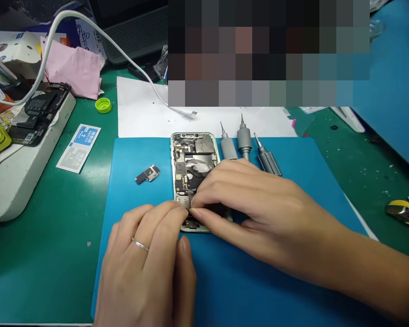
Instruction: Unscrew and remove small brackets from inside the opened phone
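An opened phone [181, 168] lies face up, its circuit board and inner parts showing. Over its lower left edge, my left hand [146, 259] is closed, fingers together and fingertips pressed on the frame; a ring sits on one finger. My right hand [255, 204] reaches in from the right and covers the phone's lower right. Its thumb and index finger pinch close to the left fingertips, and whatever they hold is too small or hidden to make out. Left of the phone rests a small black-and-metal phone part [147, 174], touched by neither hand.
Under the phone lies a blue mat [139, 154]. Several grey screwdrivers [244, 136] lie at the phone's upper right. A white cable [122, 52] arches over white paper [139, 109]. Another phone housing [41, 109] sits at left, near a green cap [103, 105]; a yellow tool [405, 212] is at right.
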### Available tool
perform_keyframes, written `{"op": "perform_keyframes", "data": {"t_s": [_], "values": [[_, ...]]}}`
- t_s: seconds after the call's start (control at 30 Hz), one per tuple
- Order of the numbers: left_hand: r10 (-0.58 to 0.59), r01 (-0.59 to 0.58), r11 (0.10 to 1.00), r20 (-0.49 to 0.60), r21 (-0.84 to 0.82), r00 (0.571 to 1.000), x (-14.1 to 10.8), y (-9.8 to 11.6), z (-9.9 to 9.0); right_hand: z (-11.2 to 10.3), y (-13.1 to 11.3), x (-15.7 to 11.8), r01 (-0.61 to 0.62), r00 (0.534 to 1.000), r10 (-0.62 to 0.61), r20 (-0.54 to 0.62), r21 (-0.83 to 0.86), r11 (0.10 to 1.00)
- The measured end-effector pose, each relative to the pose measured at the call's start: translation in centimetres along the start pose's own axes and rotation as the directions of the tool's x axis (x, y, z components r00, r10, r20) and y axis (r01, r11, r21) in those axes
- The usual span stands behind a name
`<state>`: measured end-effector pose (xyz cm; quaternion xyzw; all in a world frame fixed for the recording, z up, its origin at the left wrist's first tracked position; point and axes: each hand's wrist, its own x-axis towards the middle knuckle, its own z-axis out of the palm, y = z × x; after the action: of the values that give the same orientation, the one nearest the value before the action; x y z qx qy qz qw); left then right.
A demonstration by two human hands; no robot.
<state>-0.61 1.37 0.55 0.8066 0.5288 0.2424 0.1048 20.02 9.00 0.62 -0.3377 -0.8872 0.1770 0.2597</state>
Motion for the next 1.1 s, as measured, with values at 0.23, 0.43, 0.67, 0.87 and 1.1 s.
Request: {"op": "perform_keyframes", "data": {"t_s": [0.23, 0.43, 0.67, 0.87, 1.1], "values": [[-0.084, 0.084, 0.996, -0.043, 0.003, 0.996, 0.0, 0.5, -0.2, 0.2, 0.1, -0.2, 0.03, 1.0, -0.029, 0.007, -0.093, 0.995], [-0.273, 0.263, 0.96, -0.116, -0.092, 0.955, -0.9, 0.5, -1.1, 0.0, 0.3, -0.2, 0.075, 0.997, -0.074, 0.014, -0.177, 0.981], [-0.238, 0.164, 0.937, -0.219, -0.307, 0.946, -1.8, -1.4, -2.3, 0.8, -0.4, -1.1, 0.278, 0.96, -0.271, 0.065, -0.146, 0.949], [-0.389, 0.185, 0.821, -0.293, -0.541, 0.873, -1.1, 1.2, -1.4, 2.9, -4.6, 1.0, 0.32, 0.947, -0.312, 0.072, -0.184, 0.929], [-0.34, 0.212, 0.87, -0.232, -0.445, 0.911, -1.4, 0.3, -2.9, 4.8, -5.6, 2.7, 0.414, 0.902, -0.43, -0.05, -0.186, 0.891]]}}
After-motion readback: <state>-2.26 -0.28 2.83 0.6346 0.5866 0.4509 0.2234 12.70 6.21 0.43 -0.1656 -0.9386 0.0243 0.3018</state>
